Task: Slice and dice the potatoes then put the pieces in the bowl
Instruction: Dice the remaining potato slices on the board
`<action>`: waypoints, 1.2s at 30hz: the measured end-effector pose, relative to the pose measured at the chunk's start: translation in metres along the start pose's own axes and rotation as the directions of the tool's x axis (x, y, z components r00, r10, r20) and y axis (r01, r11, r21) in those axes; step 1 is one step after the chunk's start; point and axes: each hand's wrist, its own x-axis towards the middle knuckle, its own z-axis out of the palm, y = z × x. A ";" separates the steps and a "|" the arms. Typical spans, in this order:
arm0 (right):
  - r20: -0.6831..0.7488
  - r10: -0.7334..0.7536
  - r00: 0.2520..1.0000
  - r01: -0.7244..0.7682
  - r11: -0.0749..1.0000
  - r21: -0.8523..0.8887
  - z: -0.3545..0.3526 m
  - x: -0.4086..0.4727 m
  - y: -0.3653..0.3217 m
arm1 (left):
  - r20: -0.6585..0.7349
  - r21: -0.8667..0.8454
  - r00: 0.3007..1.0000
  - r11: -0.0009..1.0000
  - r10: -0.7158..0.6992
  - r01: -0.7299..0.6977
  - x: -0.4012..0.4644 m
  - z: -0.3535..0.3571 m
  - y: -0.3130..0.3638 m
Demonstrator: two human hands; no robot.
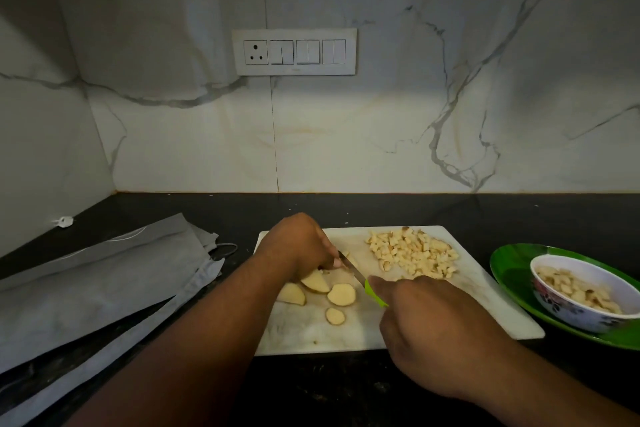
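Potato slices [341, 294] lie on the near-left part of the cutting board [485, 291], with the piece being cut tucked under the left hand [299, 246], whose curled fingers hold it down. The right hand [429, 329] grips the green handle of the knife [353, 269]; the blade runs diagonally up-left from that hand to just beside the left fingertips. Diced pieces [412, 253] sit at the far right of the board, nearer the right hand and the bowl [585, 319].
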 end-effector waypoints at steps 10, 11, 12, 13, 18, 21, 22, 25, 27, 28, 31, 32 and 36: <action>-0.146 0.100 0.984 -0.087 0.992 0.089 -0.002 0.006 0.003 | -0.020 -0.010 0.996 0.996 0.083 -0.083 -0.003 -0.003 -0.008; -0.134 0.101 0.986 -0.090 0.992 0.088 0.002 0.006 0.000 | -0.054 -0.009 0.995 0.996 0.086 -0.086 -0.004 -0.003 -0.009; -0.111 0.095 0.989 -0.085 0.993 0.086 0.006 0.004 -0.004 | -0.086 -0.014 0.993 0.996 0.084 -0.085 -0.004 -0.002 -0.010; -0.086 0.087 0.992 -0.080 0.993 0.082 0.010 0.001 -0.008 | -0.116 -0.024 0.990 0.996 0.082 -0.085 -0.003 -0.002 -0.011; 0.017 0.063 0.998 -0.064 0.997 0.038 0.012 -0.006 -0.009 | -0.191 -0.060 0.979 0.994 0.077 -0.089 -0.001 -0.002 -0.016; 0.025 0.083 0.996 -0.083 0.996 0.017 0.011 -0.007 -0.007 | -0.150 -0.051 0.985 0.994 0.084 -0.093 -0.003 0.002 -0.016; 0.020 0.100 0.995 -0.100 0.995 0.001 0.010 -0.007 -0.005 | -0.141 -0.053 0.986 0.994 0.086 -0.095 -0.003 0.003 -0.017; -0.008 0.161 0.987 -0.161 0.986 -0.042 0.007 -0.011 0.000 | -0.147 -0.070 0.985 0.992 0.092 -0.104 -0.003 0.003 -0.018; -0.022 0.188 0.982 -0.189 0.981 -0.035 0.005 -0.013 0.003 | -0.155 -0.062 0.983 0.992 0.099 -0.110 -0.004 0.001 -0.018; -0.026 0.190 0.981 -0.191 0.981 -0.027 0.004 -0.013 0.004 | -0.165 -0.059 0.981 0.991 0.107 -0.118 -0.004 0.001 -0.018; -0.011 0.136 0.991 -0.136 0.991 0.002 0.006 -0.012 -0.001 | -0.190 -0.092 0.971 0.982 0.146 -0.166 -0.008 0.002 -0.012; 0.007 0.115 0.993 -0.115 0.993 0.010 0.008 -0.012 -0.003 | -0.187 -0.097 0.968 0.977 0.169 -0.189 -0.009 0.002 -0.009; 0.020 0.173 0.985 -0.173 0.985 -0.011 0.012 -0.012 0.007 | -0.097 -0.079 0.968 0.968 0.231 -0.239 -0.014 0.005 0.000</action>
